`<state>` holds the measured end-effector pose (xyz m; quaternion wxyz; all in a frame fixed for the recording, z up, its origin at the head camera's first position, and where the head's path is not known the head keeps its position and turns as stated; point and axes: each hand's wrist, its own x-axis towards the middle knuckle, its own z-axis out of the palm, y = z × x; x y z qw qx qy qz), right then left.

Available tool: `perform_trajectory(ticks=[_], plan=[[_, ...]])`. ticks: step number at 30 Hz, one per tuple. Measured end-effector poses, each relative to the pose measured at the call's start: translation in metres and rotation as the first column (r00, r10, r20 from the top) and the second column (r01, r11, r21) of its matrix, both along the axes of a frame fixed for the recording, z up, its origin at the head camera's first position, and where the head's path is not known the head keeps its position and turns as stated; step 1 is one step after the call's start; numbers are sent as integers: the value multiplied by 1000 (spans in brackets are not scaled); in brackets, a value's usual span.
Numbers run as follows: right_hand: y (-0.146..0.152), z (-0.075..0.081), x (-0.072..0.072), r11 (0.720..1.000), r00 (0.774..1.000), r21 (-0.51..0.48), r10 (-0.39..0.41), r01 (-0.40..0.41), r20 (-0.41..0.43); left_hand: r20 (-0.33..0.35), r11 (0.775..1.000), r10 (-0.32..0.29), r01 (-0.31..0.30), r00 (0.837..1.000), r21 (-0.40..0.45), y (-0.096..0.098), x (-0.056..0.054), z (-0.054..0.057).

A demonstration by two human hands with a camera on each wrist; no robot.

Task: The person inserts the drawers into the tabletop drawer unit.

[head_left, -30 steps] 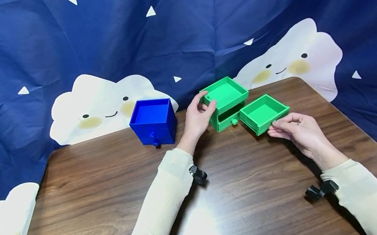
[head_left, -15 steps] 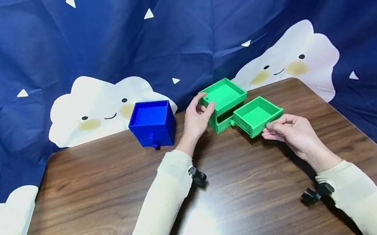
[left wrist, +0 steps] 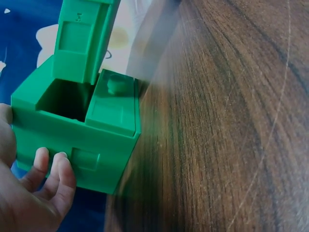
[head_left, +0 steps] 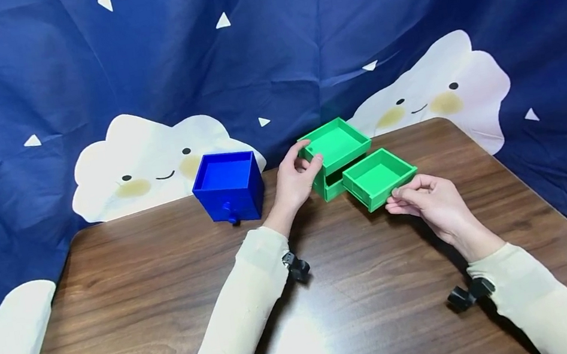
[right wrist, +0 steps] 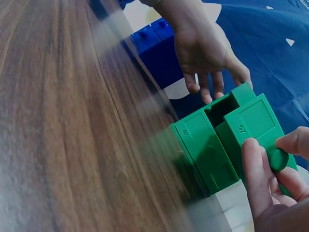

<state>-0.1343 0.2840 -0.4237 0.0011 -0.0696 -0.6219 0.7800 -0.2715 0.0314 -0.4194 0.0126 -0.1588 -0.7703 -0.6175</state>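
A small green drawer cabinet (head_left: 336, 144) stands at the back right of the table, its upper slot exposed. My left hand (head_left: 292, 183) holds its left side, thumb at the top edge; in the left wrist view, several fingers (left wrist: 60, 169) rest along the side wall. With my right hand (head_left: 436, 204) I pinch the round knob (right wrist: 278, 158) of a pulled-out green drawer (head_left: 378, 174). This drawer is tilted, its inner end right at the slot's mouth. Below the slot, the lower drawer (right wrist: 207, 152) sits in the cabinet.
Left of the green cabinet stands a blue drawer cabinet (head_left: 230, 187) with knobs on its front. Both are on a wooden table (head_left: 133, 307). Behind hangs a dark blue cloth (head_left: 264, 40) with white clouds. Black cameras (head_left: 296, 266) are strapped to both wrists.
My right hand has moved left with the green drawer, bringing it up to the cabinet's slot and across the lower knob. The left hand stays on the cabinet.
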Motion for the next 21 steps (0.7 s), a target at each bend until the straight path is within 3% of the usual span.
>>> perform_trajectory(ticks=[6, 21], plan=[[-5, 2, -1, 1000, 1000, -20, -1, 1, -5, 7, 1000, -2, 2, 1000, 3, 2, 0, 4], [-14, 5, -5, 999, 999, 5, 33, -33, -11, 13, 1000, 3, -3, 1000, 15, 1, -1, 2]])
